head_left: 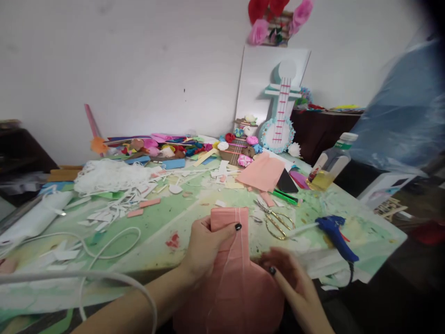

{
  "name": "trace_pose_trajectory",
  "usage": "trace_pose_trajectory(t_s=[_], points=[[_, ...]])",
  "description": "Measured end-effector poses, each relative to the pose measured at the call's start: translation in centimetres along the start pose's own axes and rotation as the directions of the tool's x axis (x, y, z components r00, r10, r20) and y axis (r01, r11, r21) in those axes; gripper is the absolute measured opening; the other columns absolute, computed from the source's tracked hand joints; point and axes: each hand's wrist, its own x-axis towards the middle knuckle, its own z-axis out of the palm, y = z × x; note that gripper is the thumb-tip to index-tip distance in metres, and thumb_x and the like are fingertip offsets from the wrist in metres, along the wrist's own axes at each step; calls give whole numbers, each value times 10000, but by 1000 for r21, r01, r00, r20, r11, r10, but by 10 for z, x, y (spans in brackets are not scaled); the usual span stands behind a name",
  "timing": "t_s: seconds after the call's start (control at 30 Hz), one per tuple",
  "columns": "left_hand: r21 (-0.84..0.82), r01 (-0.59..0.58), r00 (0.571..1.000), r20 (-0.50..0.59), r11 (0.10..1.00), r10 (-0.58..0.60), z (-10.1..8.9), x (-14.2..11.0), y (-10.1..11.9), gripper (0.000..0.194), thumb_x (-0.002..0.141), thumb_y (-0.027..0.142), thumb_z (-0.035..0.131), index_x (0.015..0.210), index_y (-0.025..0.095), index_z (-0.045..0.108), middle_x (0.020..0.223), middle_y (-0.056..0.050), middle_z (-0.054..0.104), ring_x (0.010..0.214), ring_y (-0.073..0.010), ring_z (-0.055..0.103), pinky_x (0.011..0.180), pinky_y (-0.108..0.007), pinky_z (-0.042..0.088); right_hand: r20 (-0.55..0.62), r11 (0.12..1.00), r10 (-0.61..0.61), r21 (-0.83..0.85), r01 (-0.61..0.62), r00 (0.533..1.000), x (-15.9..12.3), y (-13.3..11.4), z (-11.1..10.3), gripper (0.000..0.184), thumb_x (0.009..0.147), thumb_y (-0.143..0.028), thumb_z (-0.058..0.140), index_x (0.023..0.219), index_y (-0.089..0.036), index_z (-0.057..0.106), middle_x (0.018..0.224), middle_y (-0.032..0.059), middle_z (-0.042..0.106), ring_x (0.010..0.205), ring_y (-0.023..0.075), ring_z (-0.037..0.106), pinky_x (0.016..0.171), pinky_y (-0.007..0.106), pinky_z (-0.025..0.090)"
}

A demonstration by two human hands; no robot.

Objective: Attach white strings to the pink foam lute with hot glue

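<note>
Head view: your left hand [205, 246] grips the folded upper end of the pink fabric piece [232, 278], thumb pressed across it at the near edge of the green table [167, 218]. Your right hand [295, 283] rests on the fabric's wide lower part, fingers bent; its grasp cannot be told. Scissors [276, 220] and a blue glue gun [335, 234] lie just right.

You have a salmon-pink crepe paper piece [231, 260] lying lengthwise at the near edge of the surface [167, 218], its narrow gathered top pointing away, its wide rounded bottom hanging toward you, creased along its middle.
</note>
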Motion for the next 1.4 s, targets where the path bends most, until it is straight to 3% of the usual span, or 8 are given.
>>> trace_pose_trajectory(t_s=[0.1, 0.3, 0.43, 0.57, 0.8, 0.93, 1.23, 1.4], points=[[34, -1, 1000, 19, 999, 0, -1, 0, -2, 239, 556, 262, 857, 706, 115, 742, 727, -50, 723, 621, -122, 616, 593, -211, 495, -328, 981, -126, -179, 69, 936, 13, 2, -28, 420, 811, -467, 616, 1129, -206, 533, 1032, 109, 634, 907, 236, 624, 812, 373, 514], [40, -10, 999, 51, 999, 8, -3, 3, -6, 216, 579, 248, 849, 721, 125, 743, 754, -44, 727, 645, -116, 620, 603, -202, 503, -638, 684, -463, -699, -210, 615, 36, 6, -100, 760, 759, -501, 562, 1344, -37, 419, 1240, 280, 480, 1129, 439, 472, 905, 595, 387], [32, -17, 1000, 27, 999, 16, -3, 3, -9, 224, 573, 247, 852, 726, 123, 745, 735, -41, 723, 623, -106, 610, 590, -196, 499, -629, 470, -295, -751, -464, 719, 47, 28, -134, 798, 780, -589, 487, 1328, -9, 459, 1230, 338, 501, 1137, 531, 444, 834, 664, 376], [24, -26, 1000, 15, 999, 26, -3, 3, -8, 246, 567, 251, 855, 744, 118, 747, 753, -48, 725, 629, -111, 613, 592, -203, 505, -460, 446, -286, -840, -308, 840, 54, 51, -153, 688, 810, -584, 405, 1130, -6, 597, 1014, 263, 619, 1004, 420, 566, 855, 533, 442], [-24, 16, 1000, 27, 1000, -15, -3, 9, 0, 283, 529, 235, 870, 754, 118, 743, 768, -49, 726, 651, -125, 629, 602, -212, 517, -520, 447, -409, -830, -332, 750, 51, 28, -138, 678, 778, -612, 465, 1142, -61, 615, 1051, 252, 582, 985, 440, 540, 781, 585, 440], [-23, 16, 998, 54, 1000, -15, -3, 11, 0, 279, 537, 234, 871, 754, 123, 736, 772, -42, 725, 662, -122, 633, 606, -204, 516, -447, 583, -585, -812, -32, 677, 39, -6, -98, 459, 813, -483, 498, 1045, -106, 621, 983, 176, 594, 943, 339, 565, 826, 504, 458], [-34, 44, 987, 156, 998, -38, -6, 13, -2, 286, 563, 220, 869, 795, 136, 724, 810, -37, 734, 690, -119, 649, 652, -219, 532, -410, 669, -580, -733, 124, 704, 38, -18, -59, 288, 831, -415, 563, 960, -159, 596, 920, 104, 580, 830, 244, 536, 751, 399, 450], [-52, 76, 977, 206, 996, -63, -8, 16, -3, 310, 584, 225, 858, 846, 137, 717, 847, -49, 739, 728, -138, 666, 699, -247, 544, -239, 764, -523, -558, 325, 818, 8, -32, -34, 72, 869, -229, 578, 928, -206, 613, 801, 29, 646, 705, 153, 623, 651, 242, 501]])
